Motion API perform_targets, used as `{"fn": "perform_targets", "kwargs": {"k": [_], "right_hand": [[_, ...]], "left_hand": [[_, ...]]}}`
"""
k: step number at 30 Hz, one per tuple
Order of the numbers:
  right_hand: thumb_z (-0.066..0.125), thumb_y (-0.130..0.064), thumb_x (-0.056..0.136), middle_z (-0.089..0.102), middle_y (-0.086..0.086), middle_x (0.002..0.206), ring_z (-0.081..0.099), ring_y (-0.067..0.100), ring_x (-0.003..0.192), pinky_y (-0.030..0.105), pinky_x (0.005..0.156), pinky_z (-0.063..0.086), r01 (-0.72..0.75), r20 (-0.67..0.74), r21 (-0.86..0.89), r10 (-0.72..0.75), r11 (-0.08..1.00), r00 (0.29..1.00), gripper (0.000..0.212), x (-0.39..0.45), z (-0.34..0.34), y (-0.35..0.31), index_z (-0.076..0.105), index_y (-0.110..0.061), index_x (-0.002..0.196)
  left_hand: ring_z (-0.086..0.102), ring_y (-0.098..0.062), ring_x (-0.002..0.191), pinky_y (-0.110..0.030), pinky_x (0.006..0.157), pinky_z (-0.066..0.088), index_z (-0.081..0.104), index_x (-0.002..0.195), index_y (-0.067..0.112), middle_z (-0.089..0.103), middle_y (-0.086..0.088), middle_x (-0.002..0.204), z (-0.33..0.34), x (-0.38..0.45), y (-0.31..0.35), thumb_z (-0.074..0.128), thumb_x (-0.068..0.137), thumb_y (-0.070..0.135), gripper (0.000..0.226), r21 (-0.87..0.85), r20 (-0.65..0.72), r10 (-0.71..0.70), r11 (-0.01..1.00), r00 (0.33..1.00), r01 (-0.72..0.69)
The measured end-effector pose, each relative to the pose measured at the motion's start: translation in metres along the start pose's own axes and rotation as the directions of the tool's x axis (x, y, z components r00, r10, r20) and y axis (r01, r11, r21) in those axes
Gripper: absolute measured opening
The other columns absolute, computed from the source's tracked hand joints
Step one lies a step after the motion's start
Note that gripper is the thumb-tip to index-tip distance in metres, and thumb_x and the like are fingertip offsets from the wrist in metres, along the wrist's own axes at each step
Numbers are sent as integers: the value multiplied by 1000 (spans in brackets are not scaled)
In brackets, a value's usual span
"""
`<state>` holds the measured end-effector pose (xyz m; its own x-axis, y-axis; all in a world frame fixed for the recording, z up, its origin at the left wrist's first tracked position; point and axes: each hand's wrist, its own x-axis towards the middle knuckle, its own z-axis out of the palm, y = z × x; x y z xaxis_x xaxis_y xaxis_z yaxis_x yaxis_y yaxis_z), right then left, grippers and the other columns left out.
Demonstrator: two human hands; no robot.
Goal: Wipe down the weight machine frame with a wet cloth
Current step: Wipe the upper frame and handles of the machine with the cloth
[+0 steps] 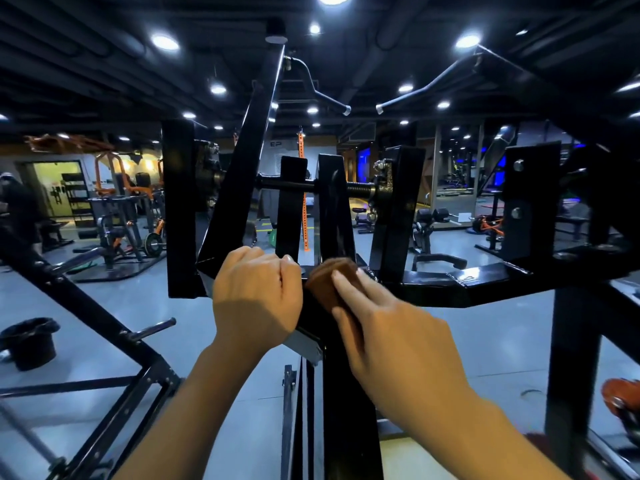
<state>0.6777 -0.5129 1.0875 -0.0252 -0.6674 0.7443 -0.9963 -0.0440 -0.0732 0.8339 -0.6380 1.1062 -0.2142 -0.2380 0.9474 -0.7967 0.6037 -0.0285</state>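
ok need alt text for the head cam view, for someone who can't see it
A person's right hand presses a brown cloth flat against a black weight machine frame, while the left hand grips the frame beside it. Beyond is a dim gym with orange and black equipment and a black bucket on the grey floor.

One head-worn wide-angle camera looks forward and slightly down, close to the black weight machine frame (450,289), gym floor (173,289) beyond.
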Motion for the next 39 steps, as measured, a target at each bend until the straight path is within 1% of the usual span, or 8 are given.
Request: {"fn": "perform_targets", "kwargs": {"k": [7, 15, 18, 20, 27, 30, 33, 39], "right_hand": [[32, -51, 109, 40, -15, 161, 69, 19, 106, 31, 66, 49, -11, -39, 42, 13, 999, 999, 48, 54, 21, 12, 34, -46, 157], [40, -51, 105, 58, -10, 148, 73, 14, 78, 25, 50, 42, 71, -48, -36, -72, 997, 996, 45, 19, 12, 14, 49, -44, 149], [35, -51, 108, 45, -12, 159, 72, 21, 103, 34, 67, 55, 40, -5, 23, -40, 999, 999, 48, 56, 16, 16, 36, -46, 156], [31, -51, 109, 39, -11, 162, 69, 22, 110, 35, 71, 53, 27, 24, 3, -27, 1000, 999, 50, 66, 14, 14, 29, -45, 158], [45, -49, 102, 65, -3, 141, 71, 17, 64, 25, 45, 41, 97, 19, -117, -96, 988, 995, 47, 7, 3, 7, 53, -37, 147], [38, -50, 107, 51, -10, 155, 74, 21, 91, 31, 58, 50, 77, 7, -86, -76, 993, 997, 48, 44, 5, 14, 39, -44, 154], [34, -49, 110, 41, -12, 161, 68, 25, 110, 33, 67, 41, 14, 14, -20, -13, 1000, 1000, 49, 80, 12, 17, 30, -44, 158], [41, -48, 105, 59, -5, 148, 72, 20, 76, 28, 52, 42, 79, 34, -133, -75, 988, 997, 49, 30, 2, 7, 43, -38, 153]], "left_hand": [[25, -16, 57, -27, 78, 24, 46, 54, 13, 38, 5, 51, 0, -1, -2, 29, 101, 21, 50, 21, 22, 4, 1000, 1000, -4], [31, -22, 55, -30, 78, 28, 50, 54, 12, 43, 1, 51, 6, -3, -4, 34, 100, 19, 50, 16, -22, -5, 1000, 1000, 5], [34, -22, 55, -29, 79, 29, 51, 53, 11, 45, 0, 51, 5, -2, -5, 32, 100, 20, 51, 13, 19, -2, 1000, 1000, 2], [35, -22, 55, -28, 80, 26, 50, 53, 12, 45, 1, 51, 4, -3, -3, 32, 100, 20, 51, 17, 21, -1, 1000, 1000, 0], [37, -22, 54, -28, 77, 28, 47, 51, 13, 41, 3, 49, 2, -1, 0, 34, 99, 22, 50, -7, 21, -43, 999, 999, 43], [38, -21, 54, -28, 77, 28, 47, 51, 13, 41, 3, 49, 1, -1, -1, 33, 98, 22, 50, -17, 34, -42, 999, 999, 43], [39, -22, 54, -30, 76, 33, 47, 51, 12, 40, 2, 49, -1, 0, 1, 33, 99, 23, 51, -49, 38, -51, 997, 998, 53], [33, -21, 53, -29, 74, 28, 43, 50, 12, 33, 4, 48, 0, -1, 2, 37, 97, 19, 48, -54, -15, -43, 998, 999, 42]]}}
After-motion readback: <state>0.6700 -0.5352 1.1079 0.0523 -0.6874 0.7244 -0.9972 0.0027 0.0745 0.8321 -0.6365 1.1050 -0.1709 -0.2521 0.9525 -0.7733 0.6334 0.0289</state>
